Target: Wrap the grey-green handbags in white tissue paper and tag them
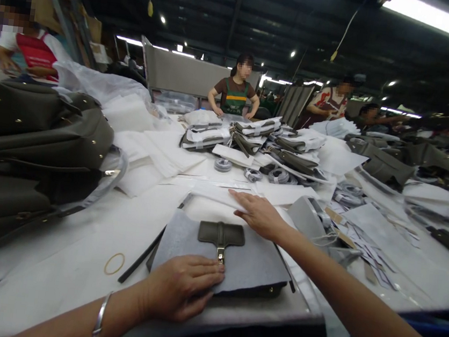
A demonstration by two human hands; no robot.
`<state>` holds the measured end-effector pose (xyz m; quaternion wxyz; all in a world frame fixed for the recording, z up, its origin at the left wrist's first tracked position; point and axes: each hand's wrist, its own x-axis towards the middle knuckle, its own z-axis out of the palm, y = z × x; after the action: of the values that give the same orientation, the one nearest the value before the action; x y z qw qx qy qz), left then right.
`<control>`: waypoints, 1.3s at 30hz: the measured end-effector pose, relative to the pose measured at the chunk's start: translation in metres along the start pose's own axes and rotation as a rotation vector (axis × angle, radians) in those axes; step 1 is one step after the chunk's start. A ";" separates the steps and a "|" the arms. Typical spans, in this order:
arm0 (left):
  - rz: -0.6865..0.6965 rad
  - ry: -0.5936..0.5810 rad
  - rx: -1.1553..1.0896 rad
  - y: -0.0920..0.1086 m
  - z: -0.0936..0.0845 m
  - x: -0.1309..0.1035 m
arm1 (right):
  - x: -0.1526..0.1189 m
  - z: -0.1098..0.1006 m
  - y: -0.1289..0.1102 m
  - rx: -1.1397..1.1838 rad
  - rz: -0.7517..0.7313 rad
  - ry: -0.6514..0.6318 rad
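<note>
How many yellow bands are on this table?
1: the yellow band lies on the white table, left of the bag beneath your left hand. Others may be hidden under the piled bags.

The wearer's two hands (185, 286) (260, 217), one bracelet (100, 317), one rubber band (124, 260), one T-shaped tab (221, 234).

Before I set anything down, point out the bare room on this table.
Bare white tabletop lies between the stacked dark bags on the left and the bag under the left hand, around the yellow ring. It is crowded past the right hand with wrapped bundles and coils, and to its right with paper slips.
</note>
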<state>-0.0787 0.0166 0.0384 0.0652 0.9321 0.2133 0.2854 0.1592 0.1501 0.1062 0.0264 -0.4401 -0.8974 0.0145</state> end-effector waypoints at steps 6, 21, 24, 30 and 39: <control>-0.076 -0.047 -0.018 0.001 0.003 -0.007 | -0.064 -0.006 -0.035 -0.011 -0.314 0.022; -0.079 -0.106 0.125 0.002 0.009 -0.013 | -0.078 0.022 -0.040 0.012 -0.440 -0.113; -0.021 -0.084 0.164 0.002 0.010 -0.015 | -0.079 0.025 -0.040 0.053 -0.449 -0.105; 0.151 0.070 0.197 0.021 -0.009 -0.007 | -0.079 0.033 -0.033 0.071 -0.471 -0.097; -0.297 0.086 0.366 0.018 0.024 0.008 | -0.079 0.037 -0.031 -0.084 -0.520 0.004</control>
<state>-0.0530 0.0033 0.0268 -0.0727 0.8738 0.3988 0.2685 0.1809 0.0689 0.0679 0.0130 -0.1954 -0.9801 -0.0311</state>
